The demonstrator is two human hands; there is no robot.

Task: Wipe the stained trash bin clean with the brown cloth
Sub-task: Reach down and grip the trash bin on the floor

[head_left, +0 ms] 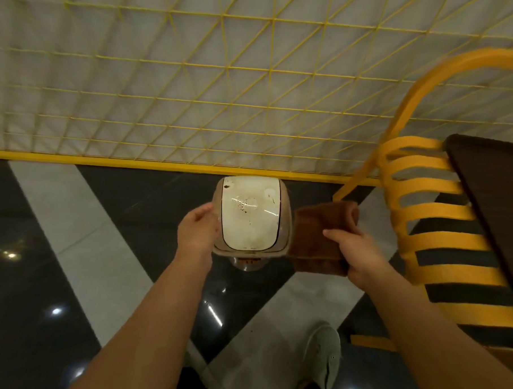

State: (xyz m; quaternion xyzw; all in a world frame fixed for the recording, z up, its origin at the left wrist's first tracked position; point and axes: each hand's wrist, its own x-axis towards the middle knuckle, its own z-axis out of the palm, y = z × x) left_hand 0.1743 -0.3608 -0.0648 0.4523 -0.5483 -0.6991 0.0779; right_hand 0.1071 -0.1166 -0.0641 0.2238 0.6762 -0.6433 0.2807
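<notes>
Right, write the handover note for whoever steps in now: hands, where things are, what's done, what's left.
Left hand: on the left side of the trash bin, steadying it; exact grip unclear.
Right hand: shut on the folded brown cloth, held just right of the bin, not on the lid.
Bin stands on the floor by the yellow mesh fence, yellow chair to its right.
Done: bin braced, cloth in hand.
Left: dark stains still speckle the lid; wipe them off.
</notes>
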